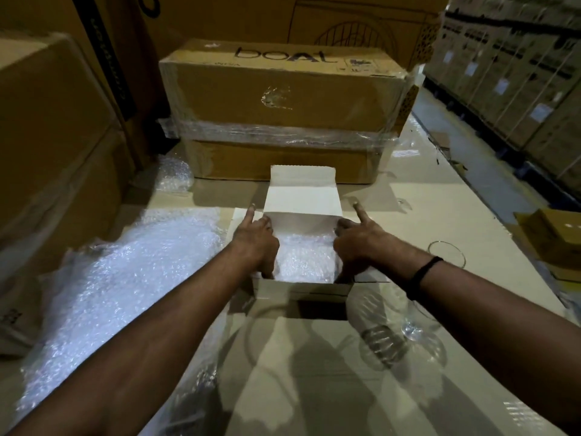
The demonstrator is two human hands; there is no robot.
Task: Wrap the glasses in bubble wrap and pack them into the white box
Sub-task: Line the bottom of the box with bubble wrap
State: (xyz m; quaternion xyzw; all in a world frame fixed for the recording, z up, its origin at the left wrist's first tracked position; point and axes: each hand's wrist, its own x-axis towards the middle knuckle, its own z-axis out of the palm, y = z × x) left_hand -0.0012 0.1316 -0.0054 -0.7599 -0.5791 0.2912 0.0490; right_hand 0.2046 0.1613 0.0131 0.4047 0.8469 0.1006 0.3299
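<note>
We are reading "boAt" in dark letters on the top of the brown carton (pixel 283 89) lying straight ahead; it is banded with clear film, and the small label at its right end is too blurred to read. The tall carton (pixel 103 73) on the left is carrying dark print running down its edge, which we cannot make out. The stacked cartons (pixel 509 77) on the right are showing white labels too small to read.

The white box (pixel 301 289) is sitting on the cardboard surface (pixel 314 388) in the middle, just in front of the brown carton, with its lid flap (pixel 302 199) standing up at the far side. A bubble-wrapped bundle (pixel 303 256) is lying inside it.

The left hand (pixel 256 243) is gripping the box's left wall, fingers curled over it and forefinger pointing forward. The right hand (pixel 358 243) is gripping the right wall in the same way, a black band (pixel 424 272) circling its wrist.

A loose sheet of bubble wrap (pixel 110 278) is spreading out to the left of the box. A stemmed glass (pixel 412 327) is lying unwrapped just right of the box's near corner, partly under the right forearm. A second glass (pixel 446 254) is showing beyond that wrist. Both forearms are covering part of the surface.
</note>
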